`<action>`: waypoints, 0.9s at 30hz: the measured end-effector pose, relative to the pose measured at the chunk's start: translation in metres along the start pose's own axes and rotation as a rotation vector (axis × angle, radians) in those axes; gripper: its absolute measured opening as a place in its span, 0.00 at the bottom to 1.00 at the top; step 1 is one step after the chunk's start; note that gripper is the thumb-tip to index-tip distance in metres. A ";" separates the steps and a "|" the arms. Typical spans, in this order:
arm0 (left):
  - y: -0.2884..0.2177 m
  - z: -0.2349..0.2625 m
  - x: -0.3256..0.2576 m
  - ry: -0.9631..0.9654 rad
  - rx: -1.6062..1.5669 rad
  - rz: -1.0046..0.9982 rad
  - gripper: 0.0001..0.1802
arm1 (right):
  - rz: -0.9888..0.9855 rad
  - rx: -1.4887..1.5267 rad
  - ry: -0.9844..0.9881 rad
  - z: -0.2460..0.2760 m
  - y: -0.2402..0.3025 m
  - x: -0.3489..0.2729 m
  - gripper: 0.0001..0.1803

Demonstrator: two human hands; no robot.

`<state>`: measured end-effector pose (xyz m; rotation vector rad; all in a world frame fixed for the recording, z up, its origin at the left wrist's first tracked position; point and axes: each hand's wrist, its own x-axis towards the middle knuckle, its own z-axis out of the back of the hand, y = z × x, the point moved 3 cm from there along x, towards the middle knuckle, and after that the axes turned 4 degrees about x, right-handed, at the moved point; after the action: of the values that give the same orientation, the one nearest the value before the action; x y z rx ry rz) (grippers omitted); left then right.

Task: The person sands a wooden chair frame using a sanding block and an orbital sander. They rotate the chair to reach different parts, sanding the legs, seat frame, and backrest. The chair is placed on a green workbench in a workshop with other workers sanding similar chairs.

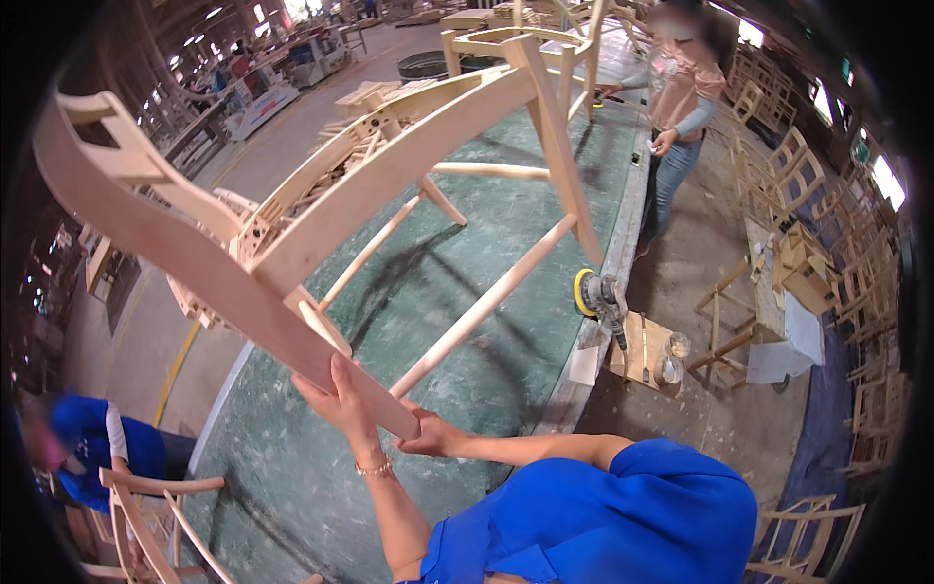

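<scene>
A bare, light wooden chair (pixel 399 131) is tilted over the green-topped workbench (pixel 467 380), its curved back post and leg running toward me. My left hand (pixel 341 399) is closed round the lower part of that leg, the thumb lying along its side. Close to the leg's end, my right hand (pixel 433 434) is closed on it too. A round rail (pixel 482 307) joins this leg to the front leg (pixel 555 127). At the bench's right edge, apart from both hands, lies an orbital sander (pixel 603 297) with a yellow pad.
A person in a pink top (pixel 686 88) stands along the bench's far right side, near another chair (pixel 579 44). A person in blue (pixel 92 438) works at lower left beside a chair frame (pixel 146 487). Stacked chairs (pixel 866 292) line the right; a stool with a box (pixel 803 268) stands nearer.
</scene>
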<state>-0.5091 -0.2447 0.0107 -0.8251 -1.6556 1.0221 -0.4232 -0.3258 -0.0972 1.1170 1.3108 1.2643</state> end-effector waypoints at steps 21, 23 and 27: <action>0.087 -0.042 0.028 0.153 -0.072 0.349 0.40 | 0.075 -0.431 -0.380 0.301 -0.036 -0.154 0.39; 0.092 -0.047 0.011 0.118 -0.097 0.377 0.41 | 0.075 -0.449 -0.435 0.311 -0.048 -0.164 0.39; 0.058 -0.048 -0.009 0.168 0.038 0.231 0.42 | 0.166 -0.383 -0.432 0.341 -0.044 -0.180 0.35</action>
<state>-0.4574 -0.2170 -0.0382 -1.0653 -1.4179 1.1071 -0.0629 -0.4664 -0.1329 1.1525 0.6345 1.2395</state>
